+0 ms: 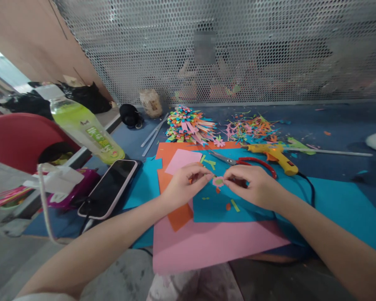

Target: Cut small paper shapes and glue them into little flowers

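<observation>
My left hand (185,182) and my right hand (254,184) meet over the coloured sheets, both pinched on a small pink paper flower with a green centre (218,181). The flower hangs just above a blue sheet (219,207). Beneath lie an orange sheet (175,217) and a large pink sheet (213,244). Red-handled scissors (238,161) lie just behind my hands. A yellow glue gun (274,155) rests to the right of the scissors, its black cord running down past my right wrist.
A phone (109,188) lies at the left beside a tilted green drink bottle (81,127). A heap of finished paper flowers (188,125) and paper scraps (250,127) sit at the back. A perforated metal screen (238,50) closes the far side.
</observation>
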The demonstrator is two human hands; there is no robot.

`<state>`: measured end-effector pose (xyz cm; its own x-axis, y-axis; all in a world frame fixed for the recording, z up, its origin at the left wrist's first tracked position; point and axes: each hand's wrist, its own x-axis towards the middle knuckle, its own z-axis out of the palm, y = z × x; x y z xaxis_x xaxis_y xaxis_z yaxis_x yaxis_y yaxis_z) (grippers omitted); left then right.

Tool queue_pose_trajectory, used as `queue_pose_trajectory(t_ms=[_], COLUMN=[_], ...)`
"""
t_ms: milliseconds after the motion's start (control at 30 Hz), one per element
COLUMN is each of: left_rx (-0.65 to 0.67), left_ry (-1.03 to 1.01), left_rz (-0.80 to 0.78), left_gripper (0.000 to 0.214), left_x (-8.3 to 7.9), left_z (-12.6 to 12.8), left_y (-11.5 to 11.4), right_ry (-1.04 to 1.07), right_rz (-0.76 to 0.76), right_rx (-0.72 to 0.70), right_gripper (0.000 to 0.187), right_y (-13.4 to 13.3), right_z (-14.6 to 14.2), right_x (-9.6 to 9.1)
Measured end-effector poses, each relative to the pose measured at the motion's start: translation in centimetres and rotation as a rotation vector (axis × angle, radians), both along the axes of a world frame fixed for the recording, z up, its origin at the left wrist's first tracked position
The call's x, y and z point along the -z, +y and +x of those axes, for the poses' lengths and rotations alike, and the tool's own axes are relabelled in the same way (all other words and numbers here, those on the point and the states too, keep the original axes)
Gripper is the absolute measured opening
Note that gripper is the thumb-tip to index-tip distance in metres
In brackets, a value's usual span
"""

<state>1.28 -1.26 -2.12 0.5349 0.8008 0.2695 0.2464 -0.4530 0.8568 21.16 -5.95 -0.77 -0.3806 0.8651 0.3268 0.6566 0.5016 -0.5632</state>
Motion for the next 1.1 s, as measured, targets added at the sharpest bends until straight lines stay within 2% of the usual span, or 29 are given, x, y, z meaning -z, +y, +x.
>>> queue_pose_trajectory(t_ms=[400, 633, 733, 1100], left_rx=[0.001, -0.032, -0.005, 0.11], left_ry=[0.01, -0.051, -0.059, 0.048], left_rz=[0.006, -0.073, -0.096, -0.031], left_gripper=[0.017, 0.028, 0.03, 0.024], left_x=[0.0, 0.13, 0.45, 0.74], left_z=[0.05, 0.01, 0.03, 0.06], left_y=[-0.07, 0.04, 0.1, -0.04], right_ry=[-0.012, -0.018, 0.005, 0.096], right_rz=[0.005, 0.035, 0.039, -0.001], right_rx=[0.009, -0.009, -0.004, 0.039], right_gripper=[0.013, 0.01, 0.008, 0.009], right_y=[-0.11, 0.07, 0.1, 0.04], right_z=[-0.1, 0.1, 0.13, -0.1], right_x=[-0.11, 0.08, 0.09, -0.16])
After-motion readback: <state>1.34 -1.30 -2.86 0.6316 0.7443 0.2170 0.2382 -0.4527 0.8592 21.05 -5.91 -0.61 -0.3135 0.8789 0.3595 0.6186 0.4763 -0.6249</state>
